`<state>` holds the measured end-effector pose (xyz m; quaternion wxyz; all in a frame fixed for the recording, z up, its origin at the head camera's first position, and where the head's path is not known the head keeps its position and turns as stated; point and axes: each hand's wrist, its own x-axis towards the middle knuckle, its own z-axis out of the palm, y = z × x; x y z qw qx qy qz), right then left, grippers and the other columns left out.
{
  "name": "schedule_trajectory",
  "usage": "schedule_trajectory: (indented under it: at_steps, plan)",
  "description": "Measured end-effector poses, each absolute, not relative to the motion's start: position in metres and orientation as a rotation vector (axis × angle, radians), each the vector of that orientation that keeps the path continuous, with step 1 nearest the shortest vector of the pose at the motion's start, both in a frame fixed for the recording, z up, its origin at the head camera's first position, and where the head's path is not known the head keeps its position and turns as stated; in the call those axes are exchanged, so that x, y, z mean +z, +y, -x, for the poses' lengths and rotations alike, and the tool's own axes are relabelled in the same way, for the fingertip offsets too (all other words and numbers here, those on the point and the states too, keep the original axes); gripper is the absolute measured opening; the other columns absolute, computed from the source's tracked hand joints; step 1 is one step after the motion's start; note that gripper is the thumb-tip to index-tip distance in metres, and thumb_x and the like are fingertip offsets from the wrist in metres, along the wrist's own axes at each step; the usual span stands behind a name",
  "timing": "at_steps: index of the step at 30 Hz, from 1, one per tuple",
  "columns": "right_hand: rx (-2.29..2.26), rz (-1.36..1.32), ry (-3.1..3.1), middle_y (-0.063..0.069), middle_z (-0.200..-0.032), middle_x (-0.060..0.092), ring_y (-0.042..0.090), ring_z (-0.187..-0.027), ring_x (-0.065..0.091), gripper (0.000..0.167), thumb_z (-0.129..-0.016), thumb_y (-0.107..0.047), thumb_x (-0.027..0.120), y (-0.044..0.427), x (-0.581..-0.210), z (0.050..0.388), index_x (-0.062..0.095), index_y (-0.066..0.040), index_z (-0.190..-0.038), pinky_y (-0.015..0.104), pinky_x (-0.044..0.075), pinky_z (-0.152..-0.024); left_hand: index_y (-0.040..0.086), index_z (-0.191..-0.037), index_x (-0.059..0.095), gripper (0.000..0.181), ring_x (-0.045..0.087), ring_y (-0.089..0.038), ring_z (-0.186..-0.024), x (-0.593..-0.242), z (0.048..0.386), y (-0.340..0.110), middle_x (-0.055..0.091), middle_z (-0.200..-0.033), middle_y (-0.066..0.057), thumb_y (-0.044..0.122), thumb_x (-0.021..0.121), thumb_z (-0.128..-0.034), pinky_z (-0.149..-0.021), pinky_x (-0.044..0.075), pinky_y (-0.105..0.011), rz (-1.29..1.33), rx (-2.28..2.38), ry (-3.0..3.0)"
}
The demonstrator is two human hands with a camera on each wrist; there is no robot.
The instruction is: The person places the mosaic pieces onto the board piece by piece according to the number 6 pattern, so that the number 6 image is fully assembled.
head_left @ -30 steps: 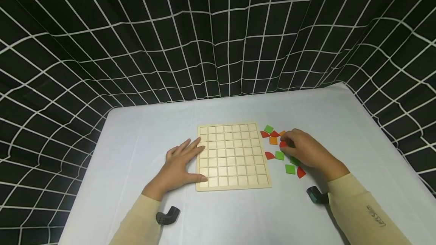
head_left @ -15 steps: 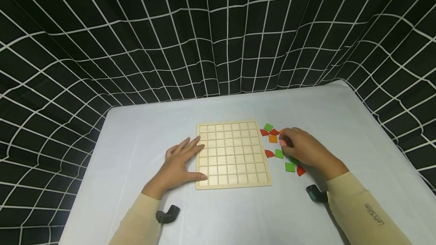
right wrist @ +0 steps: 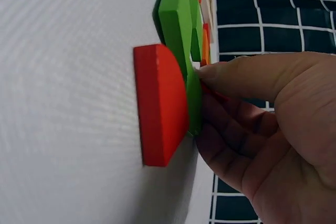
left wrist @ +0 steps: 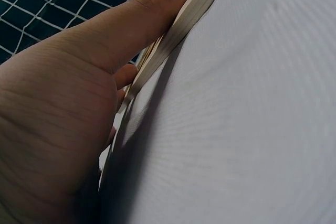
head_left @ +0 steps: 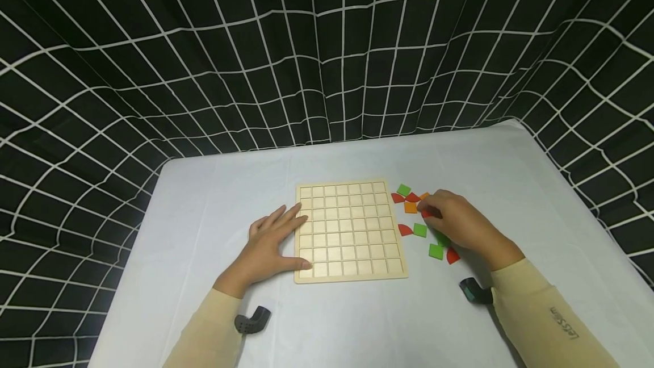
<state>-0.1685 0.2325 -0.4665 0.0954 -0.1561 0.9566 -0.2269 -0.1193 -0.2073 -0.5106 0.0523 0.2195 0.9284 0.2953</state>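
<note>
A pale wooden board (head_left: 350, 238) with a grid of square recesses lies flat on the table. My left hand (head_left: 268, 247) rests along its left side, fingers spread, with the thumb (left wrist: 149, 11) and fingertips touching the rim. Right of the board, my right hand (head_left: 452, 221) is bent over the loose tiles and pinches a red quarter-circle tile (head_left: 426, 214) between thumb and fingers. In the right wrist view the fingers mostly hide that tile. Another red quarter-circle tile (right wrist: 161, 106) and a green square tile (right wrist: 176, 22) lie close to this hand.
Orange square tiles (head_left: 411, 208), green square tiles (head_left: 420, 230) and red quarter-circle tiles (head_left: 405, 230) lie scattered between board and right hand. A white cloth (head_left: 352, 322) covers the table. A black curtain with white grid lines (head_left: 327, 44) surrounds the far sides.
The red tile between the right fingers has changed its tilt: it looked pale half a second ago and is deep red now. Both hands and the board stay almost in place.
</note>
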Motion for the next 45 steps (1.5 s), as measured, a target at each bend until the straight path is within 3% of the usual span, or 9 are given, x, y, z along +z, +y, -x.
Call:
schedule_trajectory:
  at_steps: [16, 30, 40, 45]
  plan:
    - [-0.795, 0.42, 2.843, 0.012, -0.115, 0.072, 0.033, -0.103, 0.063, 0.028, -0.095, -0.001, 0.084, 0.235, -0.468, 0.168, 0.077, -0.008, -0.122, 0.057, 0.056, -0.098, 0.022, -0.164, 0.052, 0.103, 0.016, -0.028, -0.164, -0.512, 0.119, -0.207, 0.025, -0.179, 0.007, 0.066, 0.09, -0.0798, -0.121, 0.011, -0.061, -0.662, 0.9, 2.837]
    - [-0.834, 0.349, 2.811, 0.018, -0.125, 0.072, 0.036, -0.112, 0.065, 0.036, -0.097, -0.004, 0.083, 0.239, -0.471, 0.169, 0.072, -0.002, -0.131, 0.058, 0.054, -0.102, 0.02, -0.165, 0.051, 0.102, 0.014, -0.029, -0.164, -0.509, 0.119, -0.207, 0.023, -0.179, 0.006, 0.064, 0.09, -0.0812, -0.122, 0.01, -0.062, -0.671, 0.881, 2.827]
    - [-0.751, 0.312, 2.808, 0.016, -0.113, 0.069, 0.036, -0.104, 0.062, 0.043, -0.091, -0.016, 0.09, 0.253, -0.467, 0.155, 0.072, 0.002, -0.126, 0.059, 0.056, -0.095, 0.021, -0.165, 0.051, 0.103, 0.013, -0.028, -0.165, -0.51, 0.119, -0.208, 0.022, -0.179, 0.007, 0.067, 0.089, -0.0812, -0.122, 0.01, -0.061, -0.678, 0.881, 2.823]
    - [-0.677, 0.277, 2.811, 0.01, -0.099, 0.064, 0.033, -0.095, 0.058, 0.037, -0.091, -0.021, 0.09, 0.256, -0.465, 0.147, 0.073, 0.001, -0.115, 0.054, 0.056, -0.085, 0.021, -0.165, 0.051, 0.103, 0.014, -0.027, -0.165, -0.51, 0.12, -0.207, 0.023, -0.179, 0.007, 0.067, 0.089, -0.081, -0.122, 0.01, -0.061, -0.679, 0.876, 2.822]
